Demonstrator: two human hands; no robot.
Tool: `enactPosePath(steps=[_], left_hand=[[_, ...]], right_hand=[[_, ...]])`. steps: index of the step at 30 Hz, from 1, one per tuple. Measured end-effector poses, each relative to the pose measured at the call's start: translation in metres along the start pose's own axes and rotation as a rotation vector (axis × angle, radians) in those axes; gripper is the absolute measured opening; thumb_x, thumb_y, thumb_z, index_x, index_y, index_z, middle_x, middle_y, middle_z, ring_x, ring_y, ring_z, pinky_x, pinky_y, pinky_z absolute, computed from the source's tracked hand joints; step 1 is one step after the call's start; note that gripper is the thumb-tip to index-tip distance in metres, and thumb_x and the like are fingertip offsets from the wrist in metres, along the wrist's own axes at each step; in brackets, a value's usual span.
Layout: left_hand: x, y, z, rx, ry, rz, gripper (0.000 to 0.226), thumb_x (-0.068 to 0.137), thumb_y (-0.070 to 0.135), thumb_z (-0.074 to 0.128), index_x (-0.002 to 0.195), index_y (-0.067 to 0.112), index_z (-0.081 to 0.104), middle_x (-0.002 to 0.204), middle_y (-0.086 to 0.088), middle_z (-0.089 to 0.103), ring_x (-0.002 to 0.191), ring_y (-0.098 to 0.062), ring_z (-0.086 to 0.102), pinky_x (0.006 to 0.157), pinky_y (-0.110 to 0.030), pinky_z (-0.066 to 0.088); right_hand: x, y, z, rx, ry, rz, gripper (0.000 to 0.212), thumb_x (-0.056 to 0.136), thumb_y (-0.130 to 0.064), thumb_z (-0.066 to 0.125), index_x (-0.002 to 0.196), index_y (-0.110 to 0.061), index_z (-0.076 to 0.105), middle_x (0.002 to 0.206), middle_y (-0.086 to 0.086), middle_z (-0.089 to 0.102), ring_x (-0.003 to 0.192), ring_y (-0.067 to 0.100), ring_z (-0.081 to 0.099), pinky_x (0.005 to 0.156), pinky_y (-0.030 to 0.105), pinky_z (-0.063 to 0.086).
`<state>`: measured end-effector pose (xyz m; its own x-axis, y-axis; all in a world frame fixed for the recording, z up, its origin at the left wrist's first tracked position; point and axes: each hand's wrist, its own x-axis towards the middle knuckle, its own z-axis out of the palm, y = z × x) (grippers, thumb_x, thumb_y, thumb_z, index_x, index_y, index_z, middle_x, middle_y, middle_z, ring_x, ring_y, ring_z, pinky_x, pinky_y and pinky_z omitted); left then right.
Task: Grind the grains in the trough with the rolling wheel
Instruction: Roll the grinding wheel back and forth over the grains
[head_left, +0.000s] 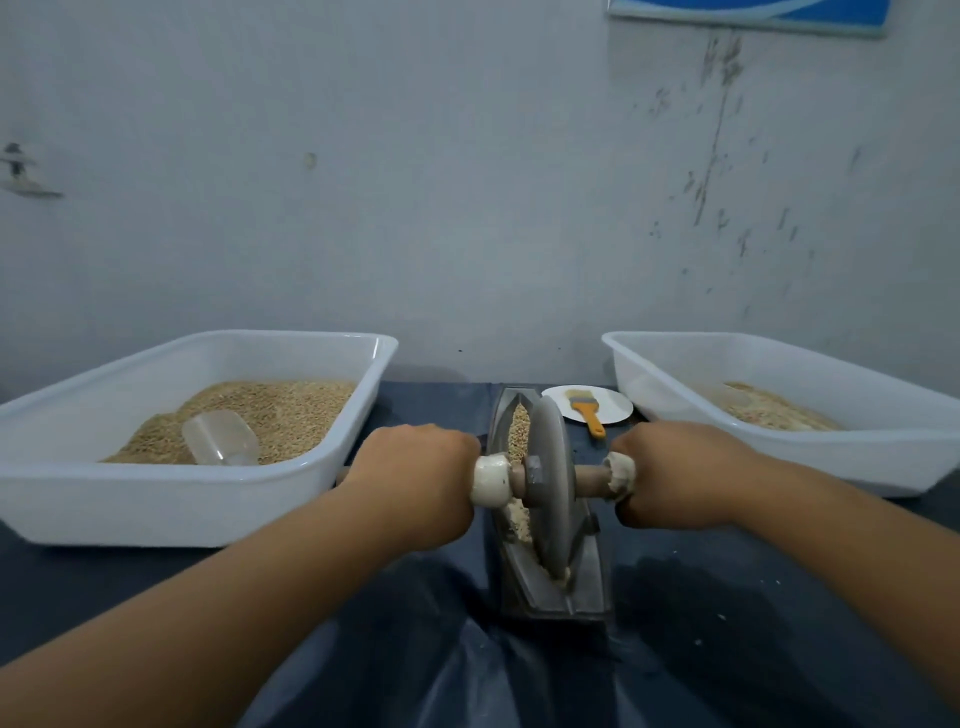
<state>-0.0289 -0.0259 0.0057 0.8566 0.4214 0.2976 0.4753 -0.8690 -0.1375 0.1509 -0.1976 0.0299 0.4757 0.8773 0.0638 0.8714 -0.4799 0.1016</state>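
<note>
A narrow dark metal trough (592, 582) lies lengthwise in front of me on the dark cloth. Grains (518, 431) fill its far part, and paler crushed grain lies nearer. A grey metal rolling wheel (553, 483) stands upright in the trough on a wooden axle (589, 477) with white-wrapped ends. My left hand (415, 478) grips the axle's left end. My right hand (675, 473) grips its right end. Both fists are closed round the handles, one on each side of the wheel.
A white tub (156, 499) at the left holds whole grain and a clear plastic scoop (221, 439). A second white tub (831, 457) at the right holds a little paler grain. Behind the trough a white plate (613, 408) carries an orange-handled brush (589, 415). A wall stands close behind.
</note>
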Motion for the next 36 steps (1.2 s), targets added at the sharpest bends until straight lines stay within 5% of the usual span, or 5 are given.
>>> enactPosePath(steps=[10,16,21,28,36], left_hand=[[0.043,0.000,0.026,0.097,0.165,-0.053,0.018,0.079,0.032,0.065,0.085,0.032,0.048,0.064,0.009,0.041,0.065,-0.015,0.049,0.046,-0.024,0.016],[0.087,-0.013,0.042,0.076,0.202,-0.063,0.021,0.078,0.039,0.066,0.086,0.029,0.049,0.073,0.006,0.050,0.067,-0.017,0.047,0.060,-0.031,0.035],[0.095,-0.016,0.057,0.052,0.247,-0.135,0.017,0.080,0.034,0.064,0.090,0.027,0.052,0.065,0.009,0.039,0.063,-0.016,0.044,0.053,-0.028,0.028],[0.080,-0.015,0.048,0.056,0.167,-0.096,0.023,0.080,0.031,0.065,0.082,0.029,0.042,0.065,0.009,0.041,0.054,-0.008,0.035,0.056,-0.030,0.032],[0.088,-0.014,0.046,0.036,0.129,-0.119,0.019,0.080,0.035,0.067,0.090,0.027,0.052,0.066,0.007,0.041,0.060,-0.013,0.044,0.054,-0.028,0.031]], right_hand=[[0.049,0.013,0.035,0.034,0.091,0.114,0.013,0.072,-0.037,0.060,0.067,-0.029,0.052,0.068,-0.008,0.059,0.062,0.010,0.055,0.051,0.025,0.037],[0.101,0.024,0.041,-0.001,0.202,0.131,0.007,0.069,-0.039,0.055,0.073,-0.034,0.052,0.068,-0.014,0.042,0.070,0.020,0.048,0.063,0.028,0.037],[0.114,0.023,0.040,-0.103,0.388,0.091,0.024,0.070,-0.046,0.059,0.064,-0.027,0.046,0.059,-0.011,0.044,0.050,0.007,0.037,0.048,0.022,0.022],[0.098,0.024,0.039,-0.078,0.270,0.074,0.015,0.071,-0.041,0.058,0.079,-0.029,0.055,0.078,-0.021,0.057,0.064,0.009,0.052,0.054,0.022,0.032],[0.111,0.023,0.032,-0.080,0.167,0.112,0.015,0.070,-0.041,0.058,0.068,-0.030,0.048,0.068,-0.012,0.051,0.062,0.013,0.051,0.054,0.025,0.034]])
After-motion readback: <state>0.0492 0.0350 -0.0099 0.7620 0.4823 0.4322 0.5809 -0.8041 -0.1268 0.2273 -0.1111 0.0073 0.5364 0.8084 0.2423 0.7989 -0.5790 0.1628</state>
